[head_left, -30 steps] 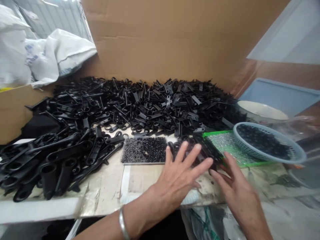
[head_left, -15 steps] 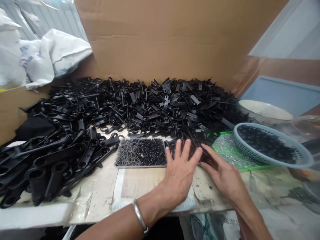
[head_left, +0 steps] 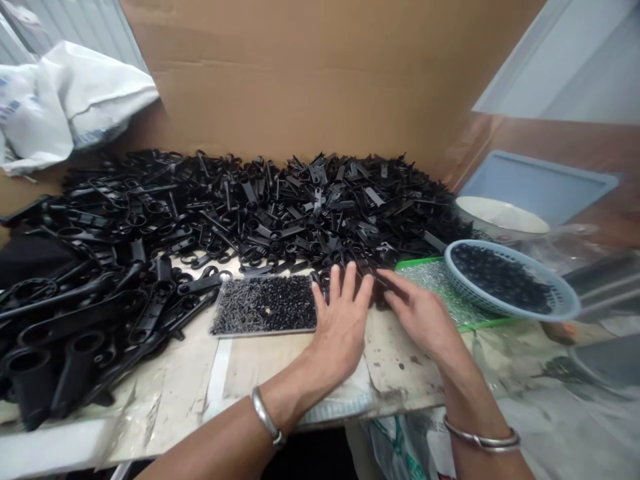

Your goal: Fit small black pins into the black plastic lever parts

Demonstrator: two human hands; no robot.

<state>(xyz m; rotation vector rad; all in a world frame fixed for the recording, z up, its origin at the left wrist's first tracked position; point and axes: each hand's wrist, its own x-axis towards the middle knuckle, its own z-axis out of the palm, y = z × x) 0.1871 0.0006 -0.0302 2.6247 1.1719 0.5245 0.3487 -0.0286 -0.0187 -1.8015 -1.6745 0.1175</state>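
Note:
My left hand [head_left: 340,320], fingers spread, reaches over small black plastic parts just right of a shallow tray [head_left: 264,332]. The tray holds small black pieces and tiny grey ones. Beside it, my right hand [head_left: 425,320] has its fingers stretched leftward against the near edge of the black parts, thumb apart. What lies under the fingertips is partly hidden; neither hand visibly grips anything. Beyond the hands spreads a large heap of black plastic parts [head_left: 280,207], some flat, some with ring ends.
Larger black ring-ended parts [head_left: 90,313] pile up on the left. On the right are a green tray [head_left: 470,327] of shiny small pieces, a light blue basket [head_left: 565,313] of black pieces, a white basin [head_left: 500,217] and a blue bin [head_left: 540,180]. Cardboard [head_left: 325,80] stands behind.
The view has shifted, so the table's contents appear further left. Both hands stay beside the black parts; the right forearm shows more, with its bracelet now visible.

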